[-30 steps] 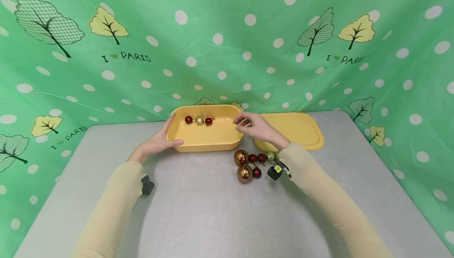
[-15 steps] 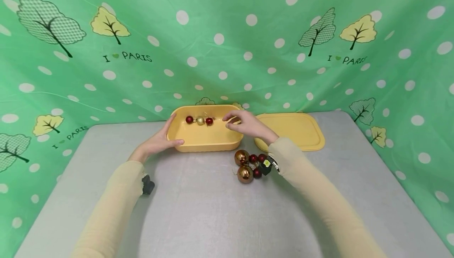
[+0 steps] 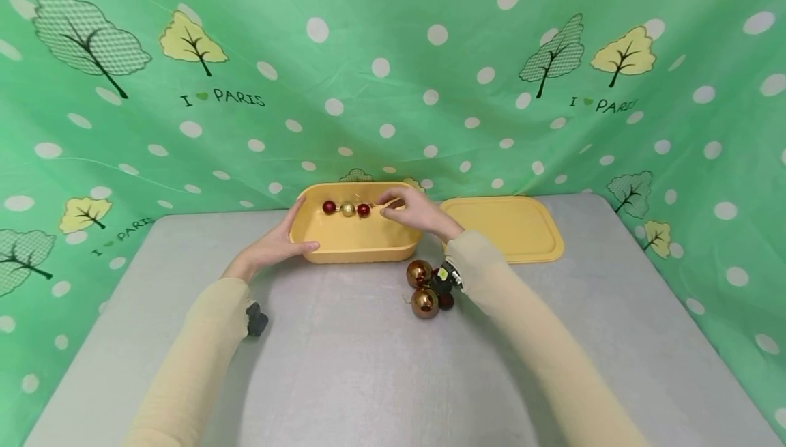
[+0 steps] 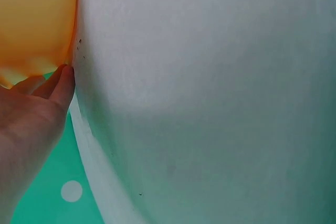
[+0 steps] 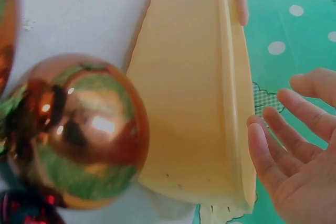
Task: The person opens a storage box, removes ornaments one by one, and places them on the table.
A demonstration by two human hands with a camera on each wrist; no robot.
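A yellow plastic box (image 3: 344, 255) stands on the table with three small baubles inside along its back: a dark red bauble (image 3: 329, 207), a gold bauble (image 3: 348, 209) and a brighter red bauble (image 3: 364, 210). My left hand (image 3: 274, 242) holds the box's left end, thumb over the front rim and fingers round the far side. Over the box's right end is my right hand (image 3: 415, 213), fingertips near the brighter red bauble. In the right wrist view its fingers (image 5: 294, 145) are loosely bent and spread, with nothing seen between them.
Under the right wrist sit two large copper baubles (image 3: 425, 303) and small dark red baubles (image 3: 445, 301), partly hidden by the wrist camera (image 3: 441, 281). The yellow lid (image 3: 506, 225) lies right of the box. A green patterned cloth (image 3: 393, 78) hangs behind the grey table (image 3: 344, 365).
My right hand has moved left over the box, toward the baubles inside. Its wrist now covers some of the baubles on the table. My left hand stays on the box.
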